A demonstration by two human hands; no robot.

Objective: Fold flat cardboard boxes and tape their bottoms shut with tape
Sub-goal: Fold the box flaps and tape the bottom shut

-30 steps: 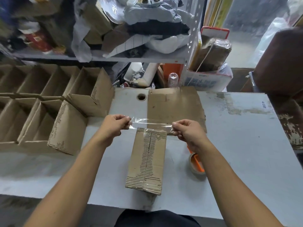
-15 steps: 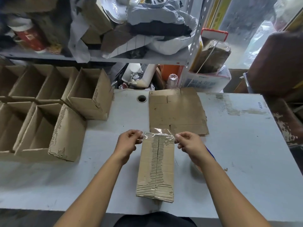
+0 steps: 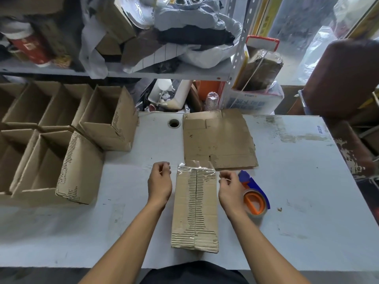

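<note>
A folded cardboard box (image 3: pixel 195 210) stands bottom-up on the grey table (image 3: pixel 287 201) in front of me. A strip of clear tape (image 3: pixel 195 168) lies across its far end over the flap seam. My left hand (image 3: pixel 160 181) hovers just left of the box, fingers loosely curled, holding nothing. On the other side my right hand (image 3: pixel 229 186) is also loosely curled and empty. A tape dispenser (image 3: pixel 254 193) with an orange core and blue handle lies right of that hand. A flat cardboard blank (image 3: pixel 219 138) lies beyond the box.
Several assembled open boxes (image 3: pixel 61 140) are lined up on the left of the table. A cable hole (image 3: pixel 174 123) sits in the tabletop near the back. A cluttered shelf (image 3: pixel 143 72) rises behind the table. A brown chair (image 3: pixel 344 78) stands at the right.
The tape strip held stretched between both hands was lowered onto the box's far end. Both hands have let go and drawn apart to the box's sides.
</note>
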